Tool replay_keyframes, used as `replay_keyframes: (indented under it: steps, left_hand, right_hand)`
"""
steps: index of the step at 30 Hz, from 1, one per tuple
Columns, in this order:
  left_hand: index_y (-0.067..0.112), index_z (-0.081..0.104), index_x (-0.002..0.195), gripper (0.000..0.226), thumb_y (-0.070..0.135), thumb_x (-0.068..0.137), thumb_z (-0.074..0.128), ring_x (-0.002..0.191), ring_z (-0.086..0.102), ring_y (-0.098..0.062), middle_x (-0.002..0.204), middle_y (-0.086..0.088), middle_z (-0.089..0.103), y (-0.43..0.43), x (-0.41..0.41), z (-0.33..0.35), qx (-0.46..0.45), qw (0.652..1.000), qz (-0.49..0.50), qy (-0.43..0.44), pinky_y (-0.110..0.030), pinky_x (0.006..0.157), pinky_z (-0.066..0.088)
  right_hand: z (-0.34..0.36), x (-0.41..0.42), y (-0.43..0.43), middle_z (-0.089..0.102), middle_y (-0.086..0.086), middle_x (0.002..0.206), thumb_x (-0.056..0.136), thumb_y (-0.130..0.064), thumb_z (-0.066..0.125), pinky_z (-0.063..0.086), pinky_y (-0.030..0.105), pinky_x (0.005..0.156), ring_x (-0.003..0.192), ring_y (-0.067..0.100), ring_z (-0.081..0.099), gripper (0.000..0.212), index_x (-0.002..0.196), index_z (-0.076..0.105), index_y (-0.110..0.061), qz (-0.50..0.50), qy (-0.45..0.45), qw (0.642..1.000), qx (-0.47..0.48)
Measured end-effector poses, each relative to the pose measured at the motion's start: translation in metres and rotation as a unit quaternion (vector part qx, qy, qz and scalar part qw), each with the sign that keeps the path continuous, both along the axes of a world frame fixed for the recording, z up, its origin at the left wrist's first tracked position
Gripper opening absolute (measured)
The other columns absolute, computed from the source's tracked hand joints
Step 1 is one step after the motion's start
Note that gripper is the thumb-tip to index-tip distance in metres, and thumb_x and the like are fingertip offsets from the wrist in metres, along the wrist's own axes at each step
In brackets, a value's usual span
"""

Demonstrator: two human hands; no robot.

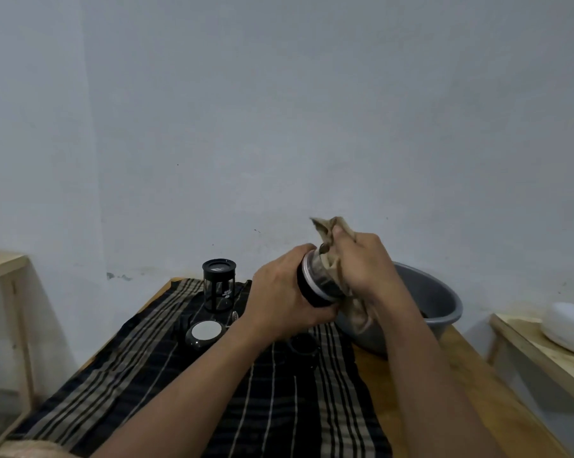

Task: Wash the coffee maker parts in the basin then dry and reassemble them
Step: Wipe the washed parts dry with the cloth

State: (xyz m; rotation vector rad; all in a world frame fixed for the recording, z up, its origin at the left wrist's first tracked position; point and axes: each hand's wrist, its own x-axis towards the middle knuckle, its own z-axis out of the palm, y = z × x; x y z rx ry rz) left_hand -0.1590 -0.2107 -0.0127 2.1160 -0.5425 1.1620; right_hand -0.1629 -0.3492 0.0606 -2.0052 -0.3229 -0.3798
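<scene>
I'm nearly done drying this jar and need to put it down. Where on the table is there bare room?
Free: the near half of the striped cloth, this side of the small black ring, and its left strip beside the white-topped lid. Crowded: the far end, with the glass carafe and lid; the basin fills the far right corner.

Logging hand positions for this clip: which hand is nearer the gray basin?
Right. The right hand, gripping a beige rag, overlaps the gray basin at its left side. The left hand, holding the coffee maker part, sits farther left over the striped cloth.
</scene>
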Motion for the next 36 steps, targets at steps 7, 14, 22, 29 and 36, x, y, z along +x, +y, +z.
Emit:
replay_keyframes:
  steps: [7, 14, 22, 29, 36]
  left_hand:
    - [0.019, 0.065, 0.118, 0.067, 0.042, 0.060, 0.088, 0.087, 0.070, -0.011, 0.102, 0.009, 0.072, 0.007, -0.004, 0.001, -0.015, 0.999, -0.046, 0.010, -0.037, 0.074, 0.058]
    - [0.029, 0.061, 0.109, 0.059, 0.053, 0.064, 0.092, 0.100, 0.065, -0.004, 0.107, 0.011, 0.068, 0.029, -0.010, -0.023, -0.199, 0.968, -0.044, 0.145, -0.028, 0.087, 0.055]
    - [0.023, 0.073, 0.106, 0.072, 0.067, 0.049, 0.083, 0.091, 0.071, -0.001, 0.097, 0.012, 0.076, 0.061, 0.001, -0.038, -0.167, 0.951, 0.028, 0.259, -0.032, 0.084, 0.060]
    - [0.030, 0.075, 0.099, 0.066, 0.073, 0.049, 0.080, 0.088, 0.072, -0.005, 0.090, 0.014, 0.076, 0.065, 0.008, -0.058, -0.094, 0.946, 0.082, 0.300, -0.040, 0.081, 0.060]
    - [0.030, 0.063, 0.125, 0.090, 0.074, 0.047, 0.079, 0.109, 0.066, -0.016, 0.116, 0.011, 0.071, 0.065, 0.002, -0.062, -0.059, 0.930, 0.143, 0.332, -0.044, 0.098, 0.052]
  right_hand:
    - [-0.011, 0.019, -0.002, 0.062, -0.004, 0.080, 0.107, -0.034, 0.045, 0.045, 0.011, 0.058, 0.072, 0.006, 0.058, 0.033, 0.089, 0.063, -0.014, -0.108, -0.124, 0.983, 0.076]
    - [-0.030, 0.017, -0.006, 0.070, 0.002, 0.080, 0.105, -0.042, 0.049, 0.051, 0.021, 0.062, 0.073, 0.018, 0.066, 0.040, 0.085, 0.068, -0.012, -0.008, -0.005, 0.995, 0.102]
    - [-0.072, 0.028, 0.010, 0.077, 0.019, 0.092, 0.101, -0.055, 0.049, 0.059, 0.043, 0.077, 0.077, 0.026, 0.071, 0.063, 0.097, 0.076, 0.001, 0.089, 0.185, 0.967, 0.153]
    - [-0.095, 0.040, 0.014, 0.077, 0.021, 0.095, 0.100, -0.053, 0.051, 0.058, 0.047, 0.088, 0.085, 0.032, 0.073, 0.060, 0.096, 0.076, 0.001, 0.071, 0.216, 0.964, 0.141]
    - [-0.103, 0.038, 0.013, 0.077, 0.019, 0.100, 0.100, -0.054, 0.051, 0.058, 0.045, 0.087, 0.090, 0.032, 0.074, 0.057, 0.101, 0.075, -0.003, 0.060, 0.236, 0.965, 0.093]
